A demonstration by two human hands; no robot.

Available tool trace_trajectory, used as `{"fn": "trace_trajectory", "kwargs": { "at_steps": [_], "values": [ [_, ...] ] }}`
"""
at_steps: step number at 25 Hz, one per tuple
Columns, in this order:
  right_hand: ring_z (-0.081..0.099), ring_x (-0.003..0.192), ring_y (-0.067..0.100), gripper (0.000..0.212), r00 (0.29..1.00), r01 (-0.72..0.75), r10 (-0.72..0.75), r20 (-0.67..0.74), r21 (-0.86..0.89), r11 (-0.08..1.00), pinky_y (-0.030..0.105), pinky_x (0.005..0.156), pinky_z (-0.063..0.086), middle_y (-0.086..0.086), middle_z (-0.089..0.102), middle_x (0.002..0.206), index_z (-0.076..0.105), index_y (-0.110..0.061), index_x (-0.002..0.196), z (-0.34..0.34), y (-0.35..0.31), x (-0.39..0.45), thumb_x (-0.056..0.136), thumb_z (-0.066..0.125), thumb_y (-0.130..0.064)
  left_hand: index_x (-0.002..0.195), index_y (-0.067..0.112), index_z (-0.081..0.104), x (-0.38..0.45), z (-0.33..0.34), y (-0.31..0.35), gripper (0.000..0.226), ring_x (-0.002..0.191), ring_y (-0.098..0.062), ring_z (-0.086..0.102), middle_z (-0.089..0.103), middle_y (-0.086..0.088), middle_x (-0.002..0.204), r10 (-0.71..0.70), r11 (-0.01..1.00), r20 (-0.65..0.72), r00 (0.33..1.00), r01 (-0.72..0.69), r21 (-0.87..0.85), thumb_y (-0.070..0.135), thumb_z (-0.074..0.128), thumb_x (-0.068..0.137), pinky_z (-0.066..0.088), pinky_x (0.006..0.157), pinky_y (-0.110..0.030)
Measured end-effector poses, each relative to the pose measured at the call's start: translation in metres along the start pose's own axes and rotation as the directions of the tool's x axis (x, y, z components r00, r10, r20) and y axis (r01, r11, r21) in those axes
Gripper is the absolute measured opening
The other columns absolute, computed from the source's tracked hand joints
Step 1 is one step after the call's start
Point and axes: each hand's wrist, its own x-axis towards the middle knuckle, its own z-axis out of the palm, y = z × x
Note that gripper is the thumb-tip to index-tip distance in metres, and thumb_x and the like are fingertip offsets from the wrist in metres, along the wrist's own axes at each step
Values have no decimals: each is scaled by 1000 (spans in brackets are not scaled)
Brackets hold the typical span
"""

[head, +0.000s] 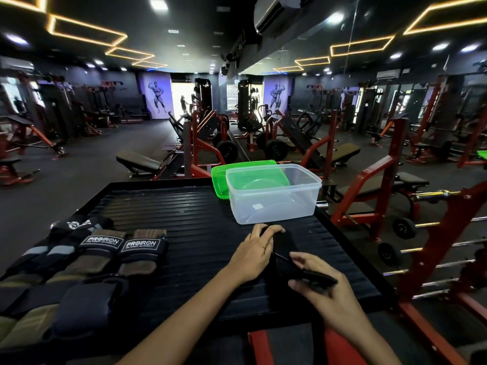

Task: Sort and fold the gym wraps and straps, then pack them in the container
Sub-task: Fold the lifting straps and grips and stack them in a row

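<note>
**Black strap worked beside the clear container**

While the left hand [257, 250] presses spread fingers flat on a black strap [283, 255] near the platform's [184, 227] right edge, the right hand [320, 289] pinches the strap's near end in curled fingers. Just beyond sits the clear container [274, 193], touching its green lid [220, 177]. Along the left edge lie wraps [137, 246] labelled "PROIRON".

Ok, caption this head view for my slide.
Both hands, left and right, fold a black strap before the empty container.
</note>
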Motion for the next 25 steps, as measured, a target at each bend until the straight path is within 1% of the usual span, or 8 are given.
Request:
{"fn": "trace_trajectory", "kwargs": {
  "at_steps": [2, 6, 9, 12, 14, 17, 21, 25],
  "values": [
    [65, 96, -1, 28, 997, -81, 81, 21, 31, 996, 13, 83, 46, -16, 71, 100, 72, -23, 97, -1, 2, 2, 74, 76, -8, 134, 39, 36, 0, -1, 0, 36, 124, -22, 42, 33, 0, 138, 28, 1000, -18, 999, -28, 2, 31, 29, 99, 36, 103, -43],
    [64, 67, 6, 15, 977, -178, 173, -121, -33, 983, 32, 70, 50, -7, 70, 66, 69, -25, 66, 11, 3, 9, 79, 73, -20, 132, 21, 44, -13, -12, 8, 44, 130, -9, 37, 42, 4, 139, 130, 989, -181, 975, -139, -42, 30, 31, 91, 27, 111, -39],
    [64, 70, 4, 22, 960, -194, 206, -188, 81, 978, 24, 68, 48, -11, 69, 65, 67, -25, 64, 10, 0, 19, 83, 69, -15, 142, 20, 33, -30, -21, 12, 71, 139, 0, 18, 23, 7, 153, 146, 978, 92, 985, -130, -162, 22, 44, 72, 10, 118, -29],
    [68, 86, 13, 12, 939, -235, 278, -203, 210, 949, 31, 83, 51, -4, 74, 84, 70, -22, 82, 12, -3, 29, 85, 66, -12, 148, 21, 16, -30, -12, 20, 96, 143, -5, 14, 13, 5, 157, 101, 985, 143, 985, -120, 128, 47, 60, 66, 2, 119, -36],
    [69, 85, 18, 12, 907, -286, 376, -188, 380, 879, 36, 82, 52, 1, 74, 87, 69, -18, 87, 15, -3, 33, 86, 63, -8, 143, 19, 27, -21, -3, 34, 97, 139, -8, 26, 29, 3, 152, 19, 975, 1, 1000, -19, 222, 54, 64, 60, 4, 119, -36],
    [69, 73, 15, 12, 897, -270, 391, -204, 448, 853, 27, 67, 52, 0, 74, 79, 70, -16, 84, 13, -8, 34, 84, 64, -5, 133, 17, 40, -11, 3, 44, 74, 131, -11, 39, 47, 3, 138, -11, 957, -110, 994, 42, 287, 35, 68, 67, 8, 116, -34],
    [55, 51, 4, 28, 929, -200, 248, -274, 189, 961, 24, 54, 42, -7, 61, 50, 62, -17, 52, 8, -16, 28, 75, 75, -11, 125, 19, 43, -6, 5, 35, 56, 124, -11, 44, 53, 7, 127, -13, 967, -129, 992, 46, 251, 32, 63, 74, 15, 113, -38],
    [50, 46, -4, 42, 957, -46, 61, -284, 59, 997, 12, 48, 38, -11, 58, 45, 56, -25, 46, 12, -32, 16, 76, 72, -1, 117, 22, 42, 0, 2, 26, 51, 110, -18, 52, 54, 4, 116, -29, 998, -41, 999, 27, -55, 18, 65, 71, 41, 91, -29]
  ]
}}
